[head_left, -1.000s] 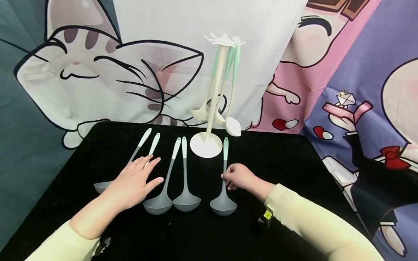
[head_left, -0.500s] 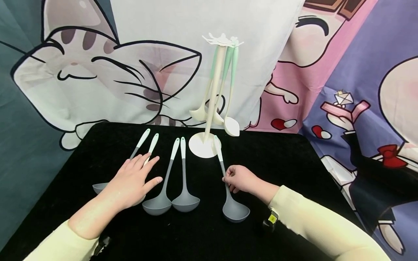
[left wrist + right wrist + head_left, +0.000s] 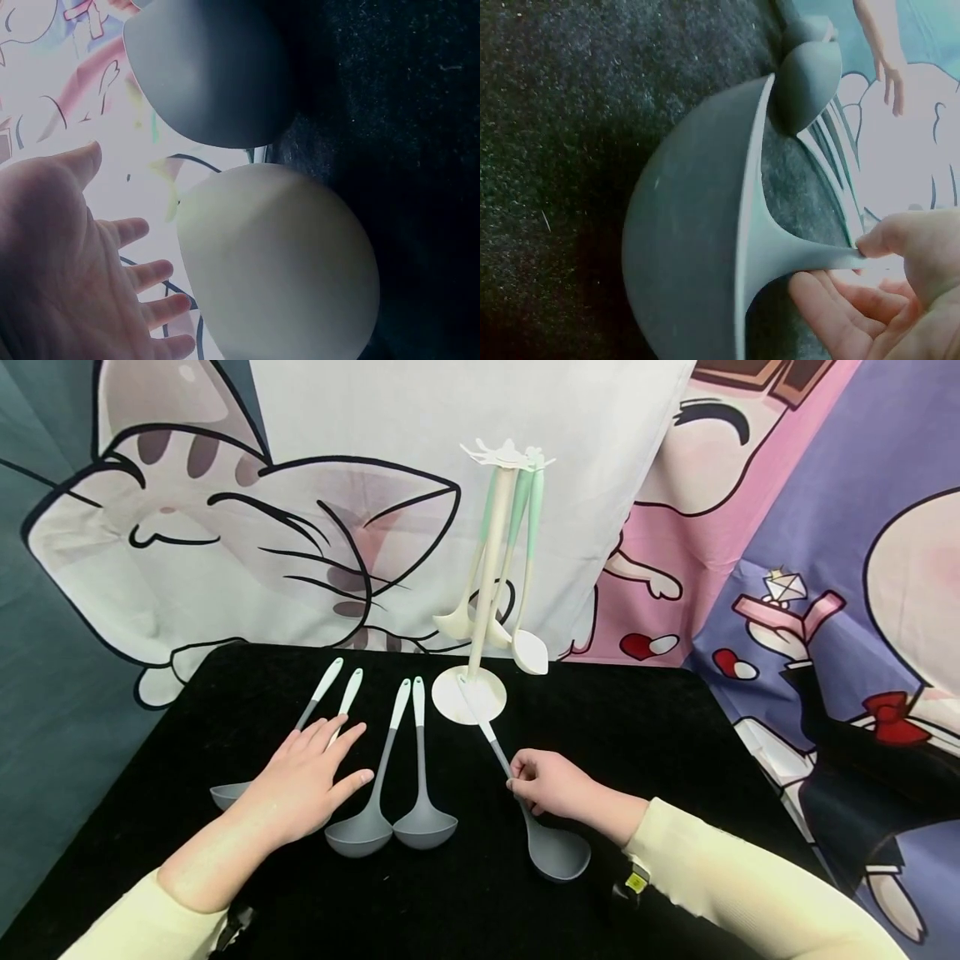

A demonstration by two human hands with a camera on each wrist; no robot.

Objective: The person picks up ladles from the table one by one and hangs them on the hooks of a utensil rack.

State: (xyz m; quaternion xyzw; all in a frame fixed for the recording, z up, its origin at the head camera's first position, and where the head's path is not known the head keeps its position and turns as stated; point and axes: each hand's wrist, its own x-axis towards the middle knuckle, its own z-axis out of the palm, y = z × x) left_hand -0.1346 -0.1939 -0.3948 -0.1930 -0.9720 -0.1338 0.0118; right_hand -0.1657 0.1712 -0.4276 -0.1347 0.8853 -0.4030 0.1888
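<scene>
My right hand (image 3: pixel 555 785) pinches the grey neck of a ladle (image 3: pixel 558 853) with a pale mint handle; its thumb and fingertips on that neck show in the right wrist view. The ladle lies slanted, bowl to the near right, handle end overlapping the stand's base. Spread above the left group is my left hand (image 3: pixel 307 781), fingers extended and holding nothing. It mostly hides a utensil with a pale handle (image 3: pixel 350 691). In the left wrist view a cream bowl (image 3: pixel 277 262) is nearest its fingers, beside a dark grey bowl (image 3: pixel 210 75).
Two grey ladles (image 3: pixel 358 833) (image 3: pixel 425 825) lie between my hands, and another grey ladle (image 3: pixel 228 793) lies far left. Behind them rises a cream stand (image 3: pixel 489 577) with several cream utensils (image 3: pixel 531 652) hanging from it. A printed cloth (image 3: pixel 360 410) backs the black table (image 3: pixel 637 718).
The ladle in my right hand has turned: its handle end swung left onto the stand's base, its bowl right and nearer. My left hand has stayed about where it was.
</scene>
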